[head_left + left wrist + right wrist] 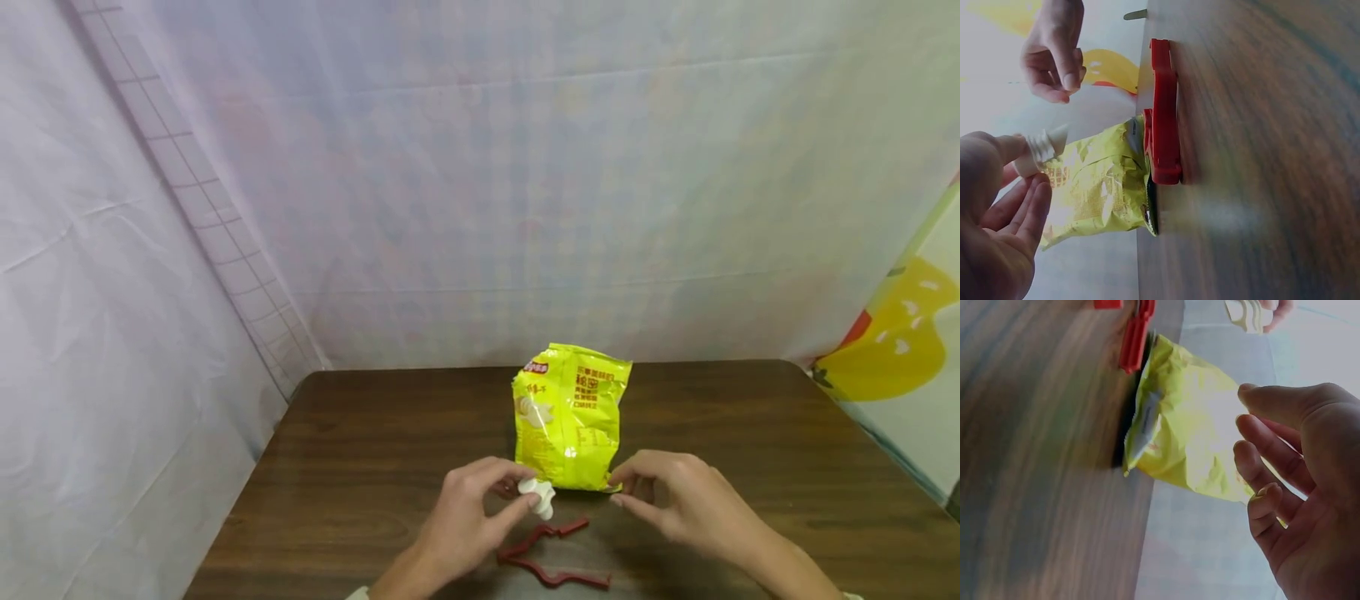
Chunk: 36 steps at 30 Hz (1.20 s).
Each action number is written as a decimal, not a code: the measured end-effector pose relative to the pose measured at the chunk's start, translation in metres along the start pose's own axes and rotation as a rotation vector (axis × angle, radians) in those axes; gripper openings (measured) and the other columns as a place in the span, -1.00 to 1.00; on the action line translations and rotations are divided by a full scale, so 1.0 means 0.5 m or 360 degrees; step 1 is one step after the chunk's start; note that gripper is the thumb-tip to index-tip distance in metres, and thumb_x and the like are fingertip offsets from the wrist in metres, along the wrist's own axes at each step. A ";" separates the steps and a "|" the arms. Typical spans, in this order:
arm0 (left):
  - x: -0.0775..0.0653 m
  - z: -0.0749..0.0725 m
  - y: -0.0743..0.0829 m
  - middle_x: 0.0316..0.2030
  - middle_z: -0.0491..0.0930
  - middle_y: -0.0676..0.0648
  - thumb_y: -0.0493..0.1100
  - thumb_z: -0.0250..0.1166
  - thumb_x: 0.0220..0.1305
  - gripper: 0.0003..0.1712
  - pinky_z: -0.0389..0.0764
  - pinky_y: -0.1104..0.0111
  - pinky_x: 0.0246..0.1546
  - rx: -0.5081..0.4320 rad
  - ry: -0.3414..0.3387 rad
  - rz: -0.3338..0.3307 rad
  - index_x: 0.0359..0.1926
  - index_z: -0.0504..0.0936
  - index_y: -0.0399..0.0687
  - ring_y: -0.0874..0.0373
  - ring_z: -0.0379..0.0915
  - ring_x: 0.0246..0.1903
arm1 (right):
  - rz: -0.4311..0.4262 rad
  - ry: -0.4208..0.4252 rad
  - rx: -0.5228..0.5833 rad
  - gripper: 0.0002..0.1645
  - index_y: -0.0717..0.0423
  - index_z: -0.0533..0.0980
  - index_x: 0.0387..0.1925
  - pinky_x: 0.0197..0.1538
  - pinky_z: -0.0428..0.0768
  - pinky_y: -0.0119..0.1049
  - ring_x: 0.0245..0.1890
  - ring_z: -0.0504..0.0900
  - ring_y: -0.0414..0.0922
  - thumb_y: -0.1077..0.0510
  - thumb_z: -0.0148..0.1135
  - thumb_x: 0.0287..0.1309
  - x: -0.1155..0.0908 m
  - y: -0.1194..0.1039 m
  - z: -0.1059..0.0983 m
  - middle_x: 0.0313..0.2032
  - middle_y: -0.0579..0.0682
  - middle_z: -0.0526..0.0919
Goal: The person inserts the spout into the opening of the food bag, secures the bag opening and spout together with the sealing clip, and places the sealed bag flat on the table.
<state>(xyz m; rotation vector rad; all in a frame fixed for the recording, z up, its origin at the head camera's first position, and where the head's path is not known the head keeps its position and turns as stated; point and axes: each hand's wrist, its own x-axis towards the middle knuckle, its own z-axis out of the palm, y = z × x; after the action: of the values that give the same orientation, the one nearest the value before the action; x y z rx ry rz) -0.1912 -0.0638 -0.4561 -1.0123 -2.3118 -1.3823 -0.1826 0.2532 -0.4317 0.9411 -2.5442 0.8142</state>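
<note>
My left hand (467, 523) pinches a small white plastic piece (1041, 150) between thumb and fingers; it has ridges and a slanted spout-like end. The right hand (686, 502) hovers with thumb and fingers loosely bent and apart, its fingertips near the lower right corner of a yellow snack bag (570, 433). In the right wrist view, nothing shows between those fingers. The bag stands upright behind both hands, printed with red lettering. On the table in front of it lies a red bag clip (1165, 119), spread into a V.
The dark wooden table (390, 433) ends at its back edge against a pale checked curtain (480, 208). White sheeting (112, 375) hangs on the left. A panel with a yellow print (892, 350) borders the right side.
</note>
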 end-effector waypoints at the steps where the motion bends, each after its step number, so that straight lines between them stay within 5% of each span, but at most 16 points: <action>1: 0.000 0.000 0.000 -0.10 0.80 0.04 -0.08 0.50 0.43 -0.76 0.83 0.37 -0.15 -0.0014 0.0011 -0.0022 0.04 0.79 -0.04 0.35 0.70 -0.18 | -0.0005 0.0005 -0.0003 -0.65 -0.30 0.70 -0.17 -0.39 0.69 -0.43 -0.38 0.61 -0.53 0.18 0.67 0.15 0.002 0.002 -0.003 -0.29 -0.36 0.79; 6: 0.003 -0.002 -0.002 -0.10 0.81 0.07 -0.07 0.52 0.41 -0.76 0.84 0.34 -0.17 -0.0025 0.0084 -0.0069 0.03 0.80 0.01 0.32 0.71 -0.19 | -0.0004 -0.0009 -0.0019 -0.64 -0.32 0.70 -0.18 -0.38 0.68 -0.45 -0.38 0.60 -0.52 0.19 0.67 0.13 0.018 0.007 -0.012 -0.29 -0.43 0.75; 19: 0.021 -0.002 -0.014 -0.12 0.81 0.06 -0.15 0.54 0.38 -0.75 0.82 0.39 -0.14 0.0028 0.0285 0.0040 0.02 0.80 -0.09 0.30 0.74 -0.21 | 0.0015 0.0035 -0.0157 -0.70 -0.20 0.74 -0.16 -0.29 0.66 -0.45 -0.32 0.60 -0.52 0.13 0.69 0.11 0.056 0.020 -0.031 -0.29 -0.51 0.71; 36: 0.052 -0.024 -0.033 -0.07 0.82 0.07 -0.12 0.51 0.42 -0.76 0.83 0.35 -0.11 0.0038 0.0393 -0.0099 0.06 0.80 0.02 0.28 0.75 -0.18 | -0.0092 0.0147 -0.0253 -0.75 -0.17 0.76 -0.13 -0.28 0.67 -0.43 -0.28 0.61 -0.48 0.14 0.64 0.19 0.099 0.032 -0.046 -0.24 -0.39 0.76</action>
<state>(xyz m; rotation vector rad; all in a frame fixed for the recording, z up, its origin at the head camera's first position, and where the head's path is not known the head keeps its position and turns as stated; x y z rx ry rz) -0.2226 -0.0679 -0.4466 -0.7224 -2.1879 -1.4118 -0.2279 0.2526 -0.3974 0.9004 -2.4490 0.6143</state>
